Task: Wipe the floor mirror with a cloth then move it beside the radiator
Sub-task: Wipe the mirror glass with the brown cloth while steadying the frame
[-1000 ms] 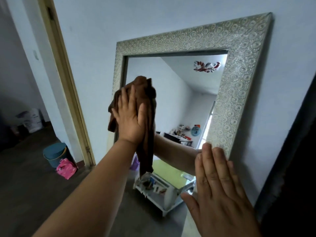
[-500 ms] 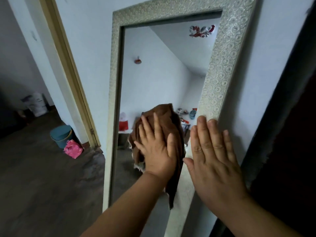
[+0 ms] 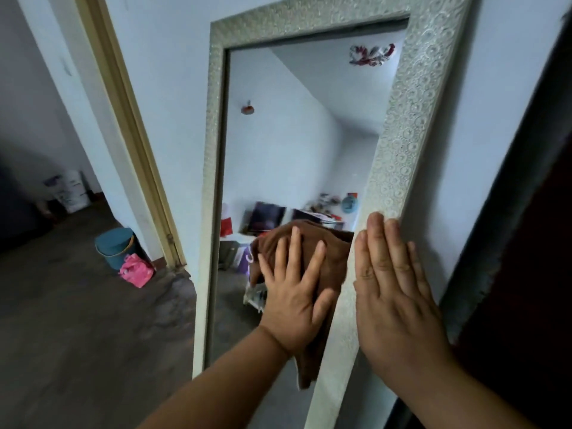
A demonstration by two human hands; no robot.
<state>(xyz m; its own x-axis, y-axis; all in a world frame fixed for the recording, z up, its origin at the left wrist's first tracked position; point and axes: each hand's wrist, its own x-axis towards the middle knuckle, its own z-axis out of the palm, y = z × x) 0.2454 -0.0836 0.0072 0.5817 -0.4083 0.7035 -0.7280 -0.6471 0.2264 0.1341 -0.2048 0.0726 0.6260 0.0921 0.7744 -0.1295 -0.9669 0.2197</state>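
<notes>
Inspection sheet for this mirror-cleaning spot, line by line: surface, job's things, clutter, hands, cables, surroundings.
Surface: dark floor, mottled near the doorway.
Job's things: floor mirror with a patterned silver frame stands against the wall; brown cloth lies against the glass, low on its right side.
Clutter: teal bucket and pink bag on the floor beside the door frame; white sack farther back.
Hands: left hand presses the cloth to the glass with straight, spread fingers; right hand rests flat on the mirror's right frame.
Cables: nothing seen.
Surroundings: pale walls; dark panel along the right edge, too dim to identify.
</notes>
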